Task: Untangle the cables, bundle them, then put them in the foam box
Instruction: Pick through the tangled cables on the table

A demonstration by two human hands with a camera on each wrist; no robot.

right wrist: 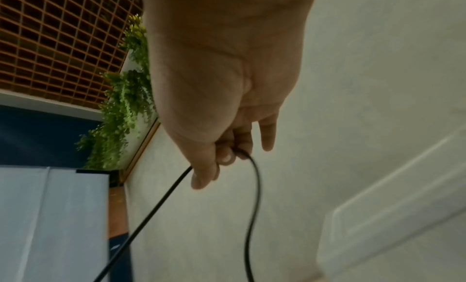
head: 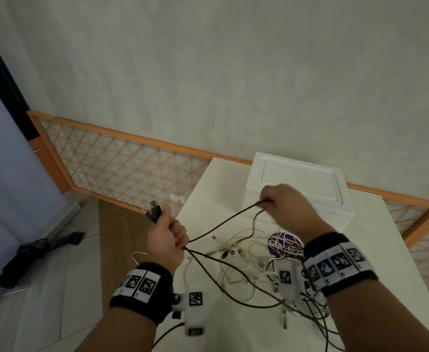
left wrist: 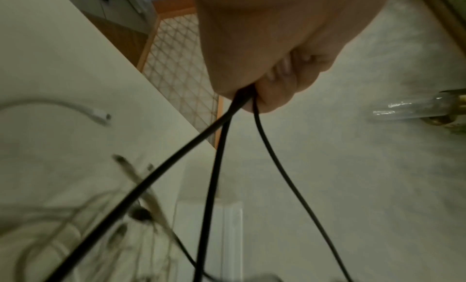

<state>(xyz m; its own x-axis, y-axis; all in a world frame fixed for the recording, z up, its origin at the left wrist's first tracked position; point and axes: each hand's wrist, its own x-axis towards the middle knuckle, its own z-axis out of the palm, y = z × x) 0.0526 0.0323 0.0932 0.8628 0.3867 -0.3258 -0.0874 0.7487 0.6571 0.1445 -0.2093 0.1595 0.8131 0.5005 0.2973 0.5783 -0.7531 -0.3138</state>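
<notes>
Two hands raised over the surface (head: 376, 224), near its left edge: my left hand (head: 166, 240) grips the black cable (head: 223, 218); my right hand (head: 288, 204) pinches its loop beside the foam box (head: 297, 179).

Soft, dim, even light is washing all three views with a greenish-grey cast and only faint shadows, while wide-angle distortion is bending the edges and motion blur is smearing the pale cables (left wrist: 75, 226) (left wrist view worst).
</notes>
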